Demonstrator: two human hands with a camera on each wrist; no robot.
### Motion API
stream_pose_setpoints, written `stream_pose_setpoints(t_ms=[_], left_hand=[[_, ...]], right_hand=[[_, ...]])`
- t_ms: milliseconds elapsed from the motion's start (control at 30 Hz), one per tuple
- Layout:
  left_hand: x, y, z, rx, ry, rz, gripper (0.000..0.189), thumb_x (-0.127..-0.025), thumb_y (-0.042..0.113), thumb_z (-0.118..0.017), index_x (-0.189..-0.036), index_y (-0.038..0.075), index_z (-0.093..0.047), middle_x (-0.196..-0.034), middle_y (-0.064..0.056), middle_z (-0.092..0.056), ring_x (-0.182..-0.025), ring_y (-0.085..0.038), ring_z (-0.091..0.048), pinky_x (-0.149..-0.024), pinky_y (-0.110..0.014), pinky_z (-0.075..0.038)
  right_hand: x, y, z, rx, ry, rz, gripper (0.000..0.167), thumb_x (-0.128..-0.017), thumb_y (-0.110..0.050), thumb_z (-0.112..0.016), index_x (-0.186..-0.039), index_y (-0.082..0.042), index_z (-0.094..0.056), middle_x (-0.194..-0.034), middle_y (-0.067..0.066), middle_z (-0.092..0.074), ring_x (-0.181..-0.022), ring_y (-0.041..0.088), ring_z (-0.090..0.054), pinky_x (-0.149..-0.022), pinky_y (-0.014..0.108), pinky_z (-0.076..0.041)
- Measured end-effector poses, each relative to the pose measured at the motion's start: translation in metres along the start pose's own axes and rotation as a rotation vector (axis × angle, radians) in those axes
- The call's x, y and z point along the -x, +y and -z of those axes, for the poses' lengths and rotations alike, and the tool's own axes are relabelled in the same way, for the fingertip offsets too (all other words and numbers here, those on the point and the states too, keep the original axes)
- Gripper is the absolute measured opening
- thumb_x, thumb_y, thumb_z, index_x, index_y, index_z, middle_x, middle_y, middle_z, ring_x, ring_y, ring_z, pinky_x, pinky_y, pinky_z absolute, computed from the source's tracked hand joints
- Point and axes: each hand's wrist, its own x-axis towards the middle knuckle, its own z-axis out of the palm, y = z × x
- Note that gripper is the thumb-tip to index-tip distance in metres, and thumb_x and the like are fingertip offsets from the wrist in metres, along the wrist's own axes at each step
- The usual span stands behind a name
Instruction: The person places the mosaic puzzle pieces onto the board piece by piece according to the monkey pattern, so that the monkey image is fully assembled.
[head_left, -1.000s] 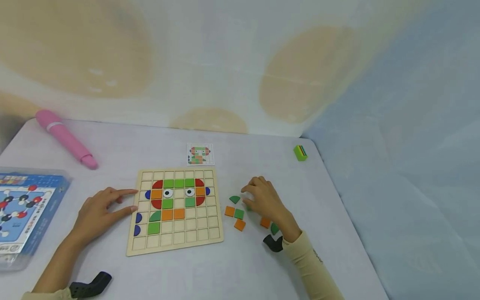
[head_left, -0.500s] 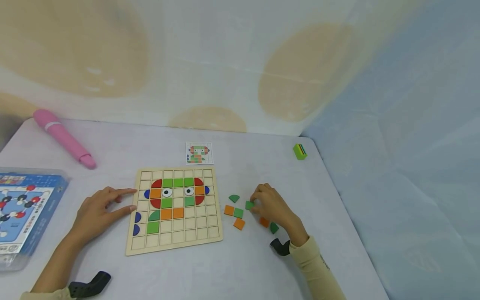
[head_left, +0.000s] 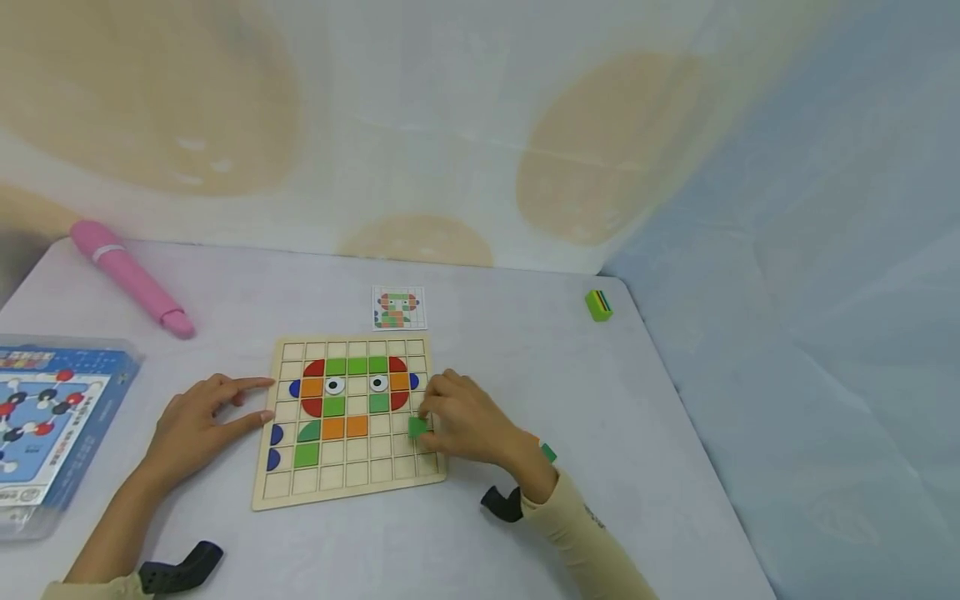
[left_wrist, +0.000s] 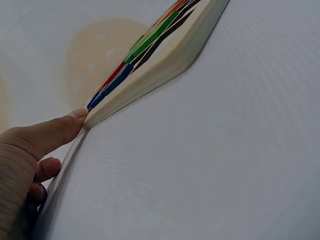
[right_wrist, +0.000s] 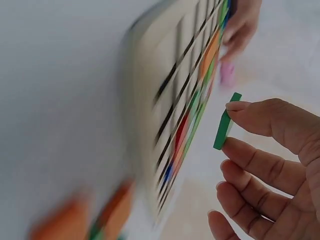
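A wooden grid board [head_left: 357,475] lies on the table, with red, green, orange and blue tiles and two eye pieces set in it. My left hand [head_left: 191,429] touches its left edge with extended thumb and index finger; in the left wrist view a fingertip meets the board's rim. Over the board's right side, my right hand [head_left: 472,421] pinches a green square tile [head_left: 417,427] between thumb and index finger. The right wrist view shows this green tile [right_wrist: 227,122] held clear of the board. Behind the board lies a small pattern card [head_left: 399,308].
A loose green tile [head_left: 548,452] shows beside my right wrist, which hides other loose pieces. Blurred orange tiles [right_wrist: 62,220] appear in the right wrist view. A pink stick-like object [head_left: 135,279], a boxed set [head_left: 60,425] and a small green block [head_left: 598,305] stand around.
My right hand reached the loose tiles, took hold of a green square and carried it left over the board. My left hand stays at the board's edge.
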Motion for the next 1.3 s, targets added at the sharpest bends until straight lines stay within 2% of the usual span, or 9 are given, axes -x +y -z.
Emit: stream_pose_setpoints(t_ms=[133, 267, 467, 633, 800, 1033, 1133, 1300], left_hand=[[-0.002, 0.0, -0.004, 0.007, -0.002, -0.008, 0.049, -0.086, 0.043, -0.075, -0.127, 0.017, -0.067, -0.086, -0.002, -0.053, -0.08, -0.019, -0.041, -0.073, -0.042, -0.027], [-0.005, 0.003, -0.007, 0.013, -0.005, -0.023, 0.048, -0.086, 0.043, -0.075, -0.126, 0.018, -0.067, -0.086, -0.001, -0.054, -0.079, -0.019, -0.041, -0.073, -0.041, -0.027], [-0.007, 0.009, -0.005, 0.004, -0.023, -0.024, 0.048, -0.086, 0.045, -0.074, -0.127, 0.02, -0.067, -0.087, 0.0, -0.053, -0.078, -0.017, -0.041, -0.071, -0.038, -0.027], [-0.006, 0.011, 0.001, 0.0, -0.012, -0.041, 0.047, -0.085, 0.043, -0.076, -0.126, 0.021, -0.068, -0.086, 0.0, -0.052, -0.076, -0.017, -0.039, -0.069, -0.037, -0.026], [-0.005, 0.008, 0.0, 0.002, -0.015, -0.035, 0.047, -0.086, 0.043, -0.076, -0.126, 0.02, -0.067, -0.086, 0.0, -0.053, -0.077, -0.017, -0.04, -0.07, -0.038, -0.026], [-0.002, 0.002, -0.004, -0.006, -0.01, -0.016, 0.049, -0.086, 0.044, -0.075, -0.126, 0.017, -0.067, -0.086, -0.001, -0.053, -0.077, -0.018, -0.04, -0.07, -0.038, -0.026], [0.0, 0.001, -0.003, -0.007, -0.009, -0.011, 0.05, -0.086, 0.044, -0.075, -0.126, 0.016, -0.067, -0.086, -0.002, -0.053, -0.078, -0.019, -0.04, -0.07, -0.038, -0.026], [0.0, 0.0, 0.0, -0.007, 0.001, -0.008, 0.05, -0.085, 0.043, -0.076, -0.126, 0.016, -0.067, -0.086, -0.002, -0.053, -0.079, -0.019, -0.04, -0.07, -0.04, -0.026]], right_hand=[[-0.029, -0.034, -0.015, 0.053, -0.064, 0.097, 0.022, -0.085, -0.033, -0.076, -0.098, -0.016, -0.076, -0.102, -0.005, -0.06, -0.096, 0.011, -0.05, -0.086, 0.023, -0.042], [-0.046, -0.054, -0.03, 0.131, -0.106, 0.119, 0.019, -0.087, -0.034, -0.072, -0.098, -0.019, -0.075, -0.102, -0.007, -0.058, -0.096, 0.01, -0.048, -0.088, 0.022, -0.041], [-0.051, -0.067, -0.036, 0.191, -0.105, 0.085, 0.015, -0.092, -0.032, -0.069, -0.099, -0.02, -0.074, -0.103, -0.006, -0.059, -0.098, 0.011, -0.048, -0.094, 0.026, -0.043], [-0.052, -0.071, -0.035, 0.143, -0.112, 0.054, 0.019, -0.093, -0.035, -0.07, -0.105, -0.021, -0.073, -0.102, -0.005, -0.058, -0.097, 0.011, -0.047, -0.092, 0.024, -0.041], [-0.055, -0.073, -0.039, 0.114, -0.109, 0.021, 0.019, -0.09, -0.037, -0.073, -0.103, -0.023, -0.073, -0.099, -0.007, -0.059, -0.095, 0.01, -0.047, -0.09, 0.022, -0.04], [-0.045, -0.068, -0.038, 0.154, -0.058, 0.024, 0.024, -0.09, -0.041, -0.072, -0.106, -0.024, -0.074, -0.101, -0.007, -0.058, -0.094, 0.01, -0.046, -0.088, 0.024, -0.04], [-0.033, -0.059, -0.031, 0.116, -0.032, -0.026, 0.025, -0.088, -0.039, -0.074, -0.107, -0.023, -0.075, -0.103, -0.006, -0.058, -0.097, 0.011, -0.047, -0.09, 0.025, -0.04], [-0.006, -0.032, -0.016, 0.072, 0.004, -0.158, 0.026, -0.086, -0.031, -0.078, -0.107, -0.017, -0.076, -0.105, -0.004, -0.058, -0.1, 0.013, -0.046, -0.092, 0.03, -0.041]])
